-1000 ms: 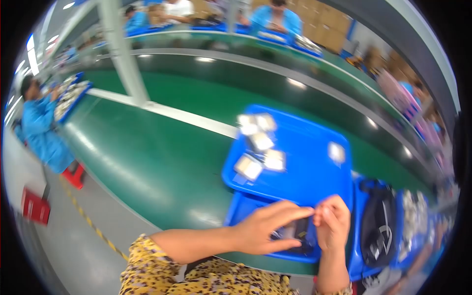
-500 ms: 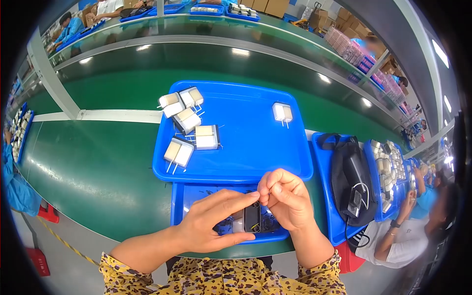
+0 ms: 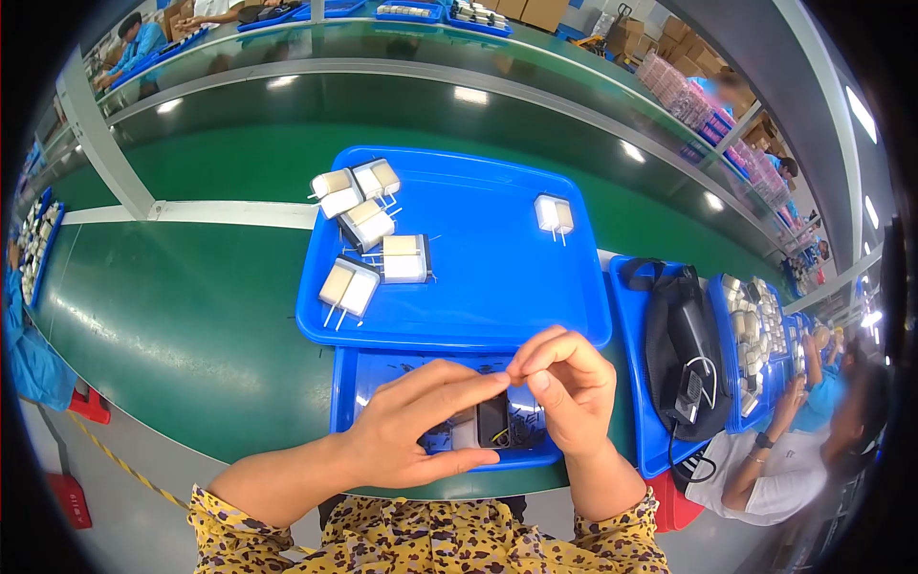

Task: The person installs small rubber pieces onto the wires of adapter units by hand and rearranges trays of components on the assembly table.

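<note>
My left hand (image 3: 406, 421) curves around a white-and-black block (image 3: 492, 421), its thumb along the near side and its fingers along the far side. A short yellow wire or lead shows on the block's black face. My right hand (image 3: 572, 392) has thumb and index finger pinched together beside my left index fingertip. Whatever lies in that pinch is too small to make out. Both hands are over a lower blue tray (image 3: 349, 383) strewn with small dark bits. Just beyond, an upper blue tray (image 3: 478, 297) overlaps its far edge.
Several cream-and-white blocks (image 3: 402, 258) with metal pins lie at the upper tray's left; another block (image 3: 554, 215) lies at its right. Right of me, a blue tray (image 3: 626, 383) bears a black bag (image 3: 669, 335). Beyond it sits a person in a white shirt (image 3: 784, 478).
My right hand has shifted slightly right, and its fingers are a little straighter, still pinched. The left hand stays around the block. The view has tilted slightly.
</note>
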`<control>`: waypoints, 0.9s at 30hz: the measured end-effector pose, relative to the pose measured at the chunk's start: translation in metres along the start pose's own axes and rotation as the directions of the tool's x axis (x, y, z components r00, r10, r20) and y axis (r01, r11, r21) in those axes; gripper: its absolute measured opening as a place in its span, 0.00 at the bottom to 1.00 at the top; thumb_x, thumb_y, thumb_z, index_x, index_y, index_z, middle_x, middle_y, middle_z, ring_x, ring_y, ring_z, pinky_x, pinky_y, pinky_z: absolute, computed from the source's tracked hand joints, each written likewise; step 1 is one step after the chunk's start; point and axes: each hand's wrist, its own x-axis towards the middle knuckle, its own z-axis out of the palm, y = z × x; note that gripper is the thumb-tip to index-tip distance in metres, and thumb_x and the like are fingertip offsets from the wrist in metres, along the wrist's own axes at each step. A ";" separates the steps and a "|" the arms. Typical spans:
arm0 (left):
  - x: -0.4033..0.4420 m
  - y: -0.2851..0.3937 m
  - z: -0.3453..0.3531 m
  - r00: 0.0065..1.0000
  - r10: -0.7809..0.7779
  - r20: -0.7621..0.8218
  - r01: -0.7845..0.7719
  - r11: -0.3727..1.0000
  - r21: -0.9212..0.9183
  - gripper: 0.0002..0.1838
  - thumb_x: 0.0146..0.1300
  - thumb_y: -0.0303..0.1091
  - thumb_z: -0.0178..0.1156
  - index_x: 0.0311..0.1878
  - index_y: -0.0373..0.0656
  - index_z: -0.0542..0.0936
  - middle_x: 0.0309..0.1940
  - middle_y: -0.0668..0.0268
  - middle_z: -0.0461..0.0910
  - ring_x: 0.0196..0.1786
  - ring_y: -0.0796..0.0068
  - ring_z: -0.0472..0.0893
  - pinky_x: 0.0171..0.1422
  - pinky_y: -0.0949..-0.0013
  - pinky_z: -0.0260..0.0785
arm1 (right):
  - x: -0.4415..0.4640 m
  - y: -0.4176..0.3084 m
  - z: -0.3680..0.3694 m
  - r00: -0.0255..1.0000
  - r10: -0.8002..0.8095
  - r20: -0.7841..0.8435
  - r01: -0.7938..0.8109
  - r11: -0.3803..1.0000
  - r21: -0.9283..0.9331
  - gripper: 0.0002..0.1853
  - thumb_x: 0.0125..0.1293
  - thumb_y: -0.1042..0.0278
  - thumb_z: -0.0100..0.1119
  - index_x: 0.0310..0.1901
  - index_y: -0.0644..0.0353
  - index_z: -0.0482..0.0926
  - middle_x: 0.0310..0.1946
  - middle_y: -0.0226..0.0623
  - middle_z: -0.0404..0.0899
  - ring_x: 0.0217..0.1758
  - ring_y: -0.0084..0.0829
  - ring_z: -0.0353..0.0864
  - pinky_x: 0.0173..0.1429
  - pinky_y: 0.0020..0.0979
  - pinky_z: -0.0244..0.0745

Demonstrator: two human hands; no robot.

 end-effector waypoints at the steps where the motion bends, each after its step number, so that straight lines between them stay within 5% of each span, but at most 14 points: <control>1: 0.000 0.000 0.001 0.999 -0.017 -0.037 0.017 1.000 -0.023 0.39 0.49 0.36 0.77 0.65 0.37 0.73 0.46 0.56 0.79 0.43 0.62 0.81 0.46 0.65 0.77 | 0.000 -0.001 0.000 0.999 -0.027 0.021 0.028 0.998 -0.049 0.04 0.69 0.78 0.58 0.42 0.69 0.77 0.42 0.44 0.79 0.46 0.28 0.79 0.52 0.30 0.75; 27: -0.002 0.000 0.002 0.997 -0.069 -0.030 0.067 0.996 -0.052 0.38 0.49 0.38 0.78 0.63 0.38 0.73 0.45 0.56 0.80 0.42 0.60 0.81 0.45 0.64 0.76 | 0.000 -0.003 0.000 0.992 0.102 0.072 -0.105 0.994 0.038 0.05 0.69 0.76 0.59 0.42 0.69 0.77 0.42 0.41 0.77 0.44 0.25 0.75 0.49 0.28 0.71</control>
